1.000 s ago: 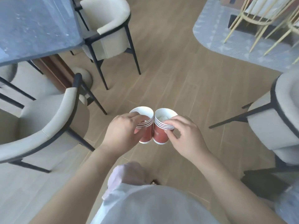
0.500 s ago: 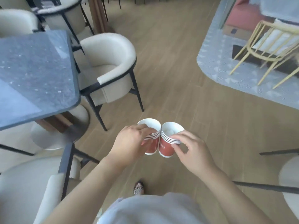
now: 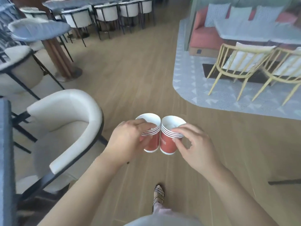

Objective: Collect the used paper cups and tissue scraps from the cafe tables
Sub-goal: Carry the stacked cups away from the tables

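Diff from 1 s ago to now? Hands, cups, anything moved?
The view lifted and moved forward: the grey table slid to the left edge, and more cafe shows ahead. Unchanged: left hand grips the left cup stack, right hand pinches the right cup stack, and the stacks are side by side, touching.

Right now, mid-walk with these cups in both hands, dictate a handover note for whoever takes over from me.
Left hand: grips the left cup stack round its side.
Right hand: pinches the right cup stack near its rim.
Both stacks are upright with rims touching, held over the wooden floor.
Done: nested red cups gathered into two stacks.
Left: no tissue scraps in sight; the tables ahead are too blurred to check; no bin in view.
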`<state>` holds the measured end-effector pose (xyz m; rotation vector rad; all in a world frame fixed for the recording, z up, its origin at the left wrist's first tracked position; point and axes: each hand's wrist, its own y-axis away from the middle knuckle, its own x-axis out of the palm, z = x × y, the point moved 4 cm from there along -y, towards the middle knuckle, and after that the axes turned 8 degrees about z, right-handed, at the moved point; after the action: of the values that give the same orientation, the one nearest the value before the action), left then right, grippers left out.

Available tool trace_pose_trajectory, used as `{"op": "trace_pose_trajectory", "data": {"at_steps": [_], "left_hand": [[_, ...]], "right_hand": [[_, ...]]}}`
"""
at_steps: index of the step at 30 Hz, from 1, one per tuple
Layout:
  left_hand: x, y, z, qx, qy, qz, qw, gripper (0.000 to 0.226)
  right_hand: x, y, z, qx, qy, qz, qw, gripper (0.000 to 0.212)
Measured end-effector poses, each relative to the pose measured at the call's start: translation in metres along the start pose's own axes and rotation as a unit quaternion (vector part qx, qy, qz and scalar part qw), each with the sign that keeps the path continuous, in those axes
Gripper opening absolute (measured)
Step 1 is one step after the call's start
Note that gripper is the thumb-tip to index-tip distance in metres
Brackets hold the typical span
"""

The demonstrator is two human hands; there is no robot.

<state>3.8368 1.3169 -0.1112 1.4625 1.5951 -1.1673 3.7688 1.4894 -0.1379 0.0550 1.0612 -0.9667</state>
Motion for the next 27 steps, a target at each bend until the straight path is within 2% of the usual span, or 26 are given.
{"op": "trace_pose_trajectory", "data": {"at_steps": [5, 9, 14, 18, 23, 27], "left_hand": [[0.001, -0.114, 0.045, -0.016, 0.024, -0.007, 1.0, 0.025], [0.005, -0.189, 0.088, -0.023, 0.015, 0.003, 1.0, 0.026], [0.027, -0.263, 0.158, -0.088, 0.067, 0.015, 0.994, 0.028], [0.035, -0.336, 0.233, -0.125, 0.064, 0.021, 0.99, 0.027], [0.015, -0.458, 0.32, -0.129, 0.064, 0.03, 0.989, 0.025], [-0.008, -0.561, 0.372, -0.105, 0.064, 0.024, 0.992, 0.024]], "right_hand": [[0.001, -0.106, -0.062, 0.006, -0.003, -0.003, 1.0, 0.026], [0.017, -0.178, -0.104, 0.023, -0.014, 0.025, 0.999, 0.025], [0.06, -0.264, -0.156, 0.023, -0.024, 0.07, 0.997, 0.024], [0.107, -0.358, -0.197, 0.02, -0.026, 0.101, 0.994, 0.023], [0.137, -0.502, -0.245, 0.018, -0.02, 0.128, 0.991, 0.021], [0.141, -0.609, -0.283, 0.009, -0.009, 0.103, 0.995, 0.02]]}}
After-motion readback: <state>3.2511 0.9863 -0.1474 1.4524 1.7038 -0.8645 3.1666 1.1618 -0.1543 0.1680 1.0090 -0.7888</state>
